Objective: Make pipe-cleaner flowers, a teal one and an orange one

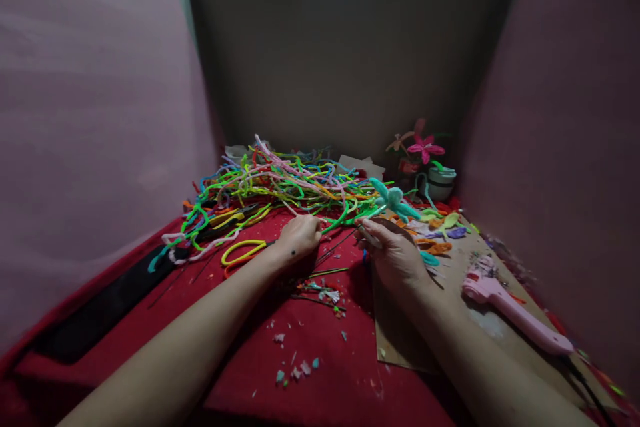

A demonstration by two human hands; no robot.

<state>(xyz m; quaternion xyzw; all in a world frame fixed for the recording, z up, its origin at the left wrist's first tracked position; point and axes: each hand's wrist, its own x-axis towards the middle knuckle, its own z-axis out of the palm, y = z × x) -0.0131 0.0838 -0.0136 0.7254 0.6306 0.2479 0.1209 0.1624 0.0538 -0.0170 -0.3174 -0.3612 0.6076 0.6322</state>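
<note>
A big tangle of coloured pipe cleaners (280, 187) lies on a red cloth (325, 347) in front of me. My left hand (299, 237) rests at the near edge of the pile, fingers curled down onto the strands. My right hand (393, 253) is closed on a thin stem that carries a teal pipe-cleaner flower (393, 199), held up just right of the pile. Thin dark wires (330, 260) lie on the cloth between the two hands.
A pink glue gun (510, 310) lies on a cardboard sheet (400, 340) at the right. A small pot with a pink pipe-cleaner flower (425, 147) stands at the back right. Finished petals (440, 233) lie near it. Scraps dot the cloth. A black strip (100, 310) lies at left.
</note>
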